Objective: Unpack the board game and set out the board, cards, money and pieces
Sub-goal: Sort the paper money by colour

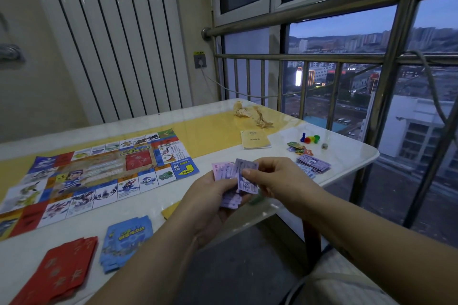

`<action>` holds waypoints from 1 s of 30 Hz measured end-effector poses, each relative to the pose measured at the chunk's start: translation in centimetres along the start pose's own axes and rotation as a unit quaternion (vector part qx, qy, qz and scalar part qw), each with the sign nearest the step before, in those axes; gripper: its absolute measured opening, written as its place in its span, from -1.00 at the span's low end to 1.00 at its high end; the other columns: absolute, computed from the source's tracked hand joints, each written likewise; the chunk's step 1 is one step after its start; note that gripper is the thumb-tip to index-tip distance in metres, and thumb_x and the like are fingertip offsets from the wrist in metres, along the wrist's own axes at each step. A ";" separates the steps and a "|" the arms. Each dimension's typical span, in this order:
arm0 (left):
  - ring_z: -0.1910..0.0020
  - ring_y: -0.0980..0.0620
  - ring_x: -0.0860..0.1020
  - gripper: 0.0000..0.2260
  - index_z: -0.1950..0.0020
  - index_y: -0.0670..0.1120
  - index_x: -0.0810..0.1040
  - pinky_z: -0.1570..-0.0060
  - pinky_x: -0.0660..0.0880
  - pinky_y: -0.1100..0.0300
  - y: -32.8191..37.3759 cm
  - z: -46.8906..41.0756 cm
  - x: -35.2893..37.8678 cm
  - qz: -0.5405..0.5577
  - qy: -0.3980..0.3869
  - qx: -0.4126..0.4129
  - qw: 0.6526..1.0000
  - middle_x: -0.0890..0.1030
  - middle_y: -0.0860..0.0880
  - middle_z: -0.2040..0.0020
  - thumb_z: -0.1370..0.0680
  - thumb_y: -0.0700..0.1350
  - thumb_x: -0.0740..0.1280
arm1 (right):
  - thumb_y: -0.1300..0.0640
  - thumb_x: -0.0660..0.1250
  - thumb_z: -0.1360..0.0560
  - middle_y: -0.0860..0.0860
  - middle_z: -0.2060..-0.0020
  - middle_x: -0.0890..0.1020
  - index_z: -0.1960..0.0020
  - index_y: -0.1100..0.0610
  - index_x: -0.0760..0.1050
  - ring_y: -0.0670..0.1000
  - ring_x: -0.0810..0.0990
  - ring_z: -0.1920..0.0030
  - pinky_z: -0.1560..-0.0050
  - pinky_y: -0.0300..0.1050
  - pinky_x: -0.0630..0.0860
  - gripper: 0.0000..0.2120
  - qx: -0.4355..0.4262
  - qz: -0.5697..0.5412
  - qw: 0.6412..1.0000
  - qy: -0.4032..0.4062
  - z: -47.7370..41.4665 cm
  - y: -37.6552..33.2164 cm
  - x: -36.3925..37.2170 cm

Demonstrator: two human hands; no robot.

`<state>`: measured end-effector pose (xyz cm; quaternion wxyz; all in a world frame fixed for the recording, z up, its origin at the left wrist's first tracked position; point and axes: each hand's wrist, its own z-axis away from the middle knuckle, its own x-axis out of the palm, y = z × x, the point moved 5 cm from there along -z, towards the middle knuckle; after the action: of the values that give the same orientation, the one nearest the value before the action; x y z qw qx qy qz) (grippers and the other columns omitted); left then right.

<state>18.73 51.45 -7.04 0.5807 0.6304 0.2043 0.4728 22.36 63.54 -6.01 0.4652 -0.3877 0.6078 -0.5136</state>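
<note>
The colourful game board (94, 176) lies flat on the left of the table. My left hand (213, 195) grips a fanned stack of purple play money (226, 171) above the table's near edge. My right hand (270, 178) pinches one purple note (245, 176) at the front of that stack. A second pile of money (313, 164) lies to the right. Small tokens (297, 147), coloured pawns (309, 138) and a die (324, 145) sit near the far right corner. Red cards (62, 270) and blue cards (126, 240) rest at the near edge.
A yellow booklet (255, 139) and crumpled wrapping (252, 112) lie on the white and yellow table (210, 131). A metal railing (322, 57) and window run close behind the table's right side. A yellow slip (169, 210) lies at the near edge.
</note>
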 end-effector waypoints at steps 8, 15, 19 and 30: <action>0.34 0.04 0.63 -0.86 -0.02 -0.17 0.57 0.29 0.56 0.20 0.1 -0.1 -0.7 -0.057 0.027 0.033 0.997 0.69 -0.12 0.23 -0.53 -0.32 0.29 | 0.15 0.34 -0.51 0.02 0.36 0.68 0.20 0.08 0.62 -0.04 0.53 0.31 0.22 -0.20 0.46 -0.86 0.005 0.001 1.000 0.007 0.4 0.4 0.1; 0.37 0.04 0.62 -0.79 0.01 -0.18 0.54 0.29 0.57 0.20 0.1 -0.2 -0.2 -0.016 0.021 0.015 1.000 0.67 -0.10 0.31 -0.60 -0.34 0.13 | 0.22 0.30 -0.54 0.19 0.22 0.66 0.12 0.17 0.60 0.11 0.53 0.19 0.10 -0.04 0.45 -0.88 -0.001 -0.049 0.998 0.033 0.0 0.2 0.0; 0.28 0.03 0.63 -0.84 -0.06 -0.15 0.57 0.24 0.57 0.20 0.1 -0.1 -0.7 -0.051 0.033 0.053 0.997 0.69 -0.11 0.20 -0.56 -0.31 0.25 | 0.19 0.31 -0.54 0.12 0.31 0.65 0.12 0.15 0.63 -0.06 0.49 0.38 0.30 -0.23 0.43 -0.87 -0.002 -0.030 0.999 0.016 0.2 0.4 0.5; 0.27 0.02 0.64 -0.85 -0.03 -0.14 0.58 0.35 0.55 0.22 0.3 -0.1 -1.3 -0.025 0.059 0.070 0.995 0.70 -0.10 0.20 -0.57 -0.30 0.25 | 0.11 0.35 -0.52 0.23 0.15 0.68 0.19 -0.04 0.69 0.33 0.59 0.14 -0.04 0.24 0.52 -0.82 -0.057 -0.030 0.995 0.070 0.1 0.5 1.2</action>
<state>17.97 50.43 -7.25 0.5334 0.6354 0.2867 0.4792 22.17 62.43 -6.75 0.3831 -0.3949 0.6555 -0.5173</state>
